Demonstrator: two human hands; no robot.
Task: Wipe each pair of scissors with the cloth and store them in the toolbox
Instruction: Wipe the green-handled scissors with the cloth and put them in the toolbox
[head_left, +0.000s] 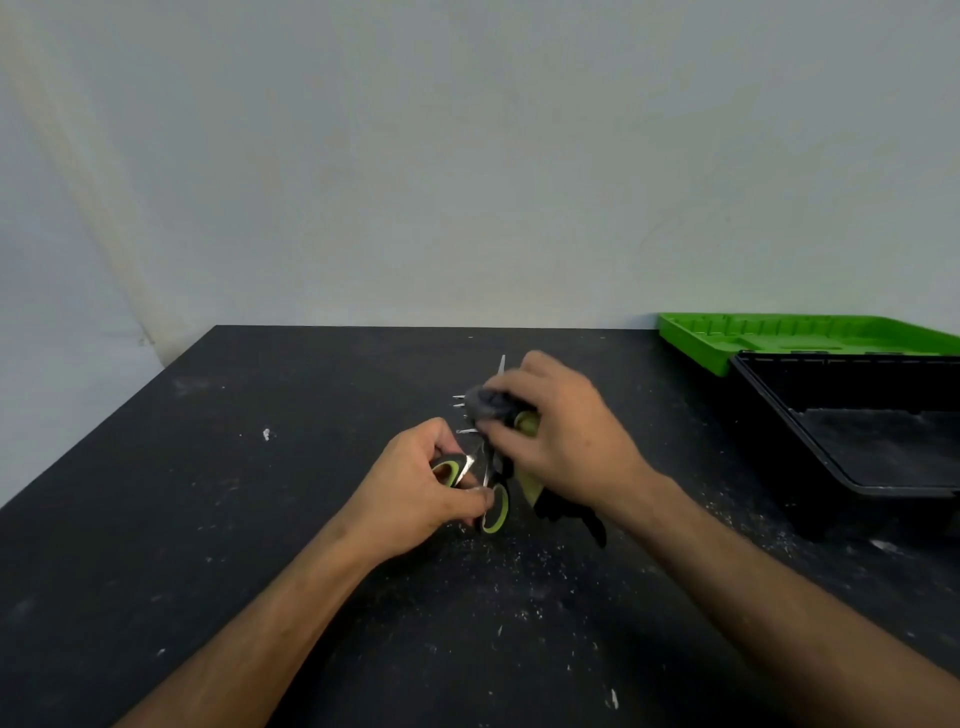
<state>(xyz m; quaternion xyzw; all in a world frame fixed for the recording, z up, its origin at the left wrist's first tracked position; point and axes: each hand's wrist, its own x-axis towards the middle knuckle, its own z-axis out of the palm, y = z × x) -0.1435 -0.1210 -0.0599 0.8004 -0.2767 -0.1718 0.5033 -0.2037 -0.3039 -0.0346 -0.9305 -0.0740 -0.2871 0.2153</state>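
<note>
I look down at a black table (260, 519) with small white bits all over it. Both of my bare hands are near the middle of the table.

My left hand (415, 488) is closed around the handles of a pair of scissors (493, 506). The handles are black rings with green inside. One ring sits in my curled fingers, and the other ring pokes out at about 3 o'clock from that hand. The scissors look spread open, but the blades are small and shiny and hard to see well.

My right hand (561, 436) is at about 2 o'clock from my left hand, very close to it. Its fingers are pinched shut on a dark grey cloth (485, 405), which is bunched up in a ball at my fingertips. The cloth is pressed on the blade part of the scissors. A thin silver tip (502, 364) sticks up at 12 o'clock from the cloth. More small silver tips show at 9 o'clock from it. Something dark and yellow-green lies under my right hand, and I cannot tell what it is.

The toolbox (831, 441) is at 3 o'clock, at the right edge of the table. It is black and open. Its green lid (779, 338) lies flat behind it.
</note>
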